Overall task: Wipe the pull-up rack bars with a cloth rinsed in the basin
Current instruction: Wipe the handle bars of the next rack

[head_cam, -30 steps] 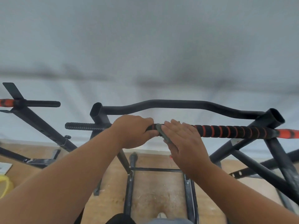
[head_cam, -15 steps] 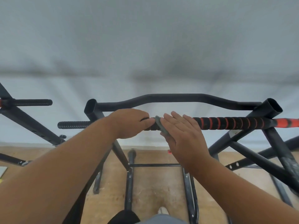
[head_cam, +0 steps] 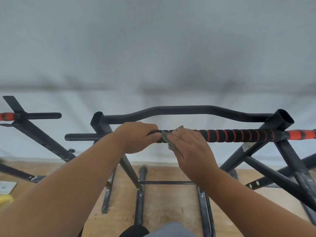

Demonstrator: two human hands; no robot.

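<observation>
Left grip (head_cam: 136,138) clasps padded bar (head_cam: 239,135); right grip (head_cam: 189,147), fingers straight, presses cloth (head_cam: 168,139).

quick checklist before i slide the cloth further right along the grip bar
1. Cloth against the foam grip bar: ok, the right hand presses it there.
2. Bar steadied: ok, the left hand grips it beside the cloth.
3. Path to the right free: ok, the striped foam lies bare up to the upright.
4. Cloth damp: cannot tell.
5. Basin within reach: cannot tell, only a yellow rim shows at far left.
</observation>
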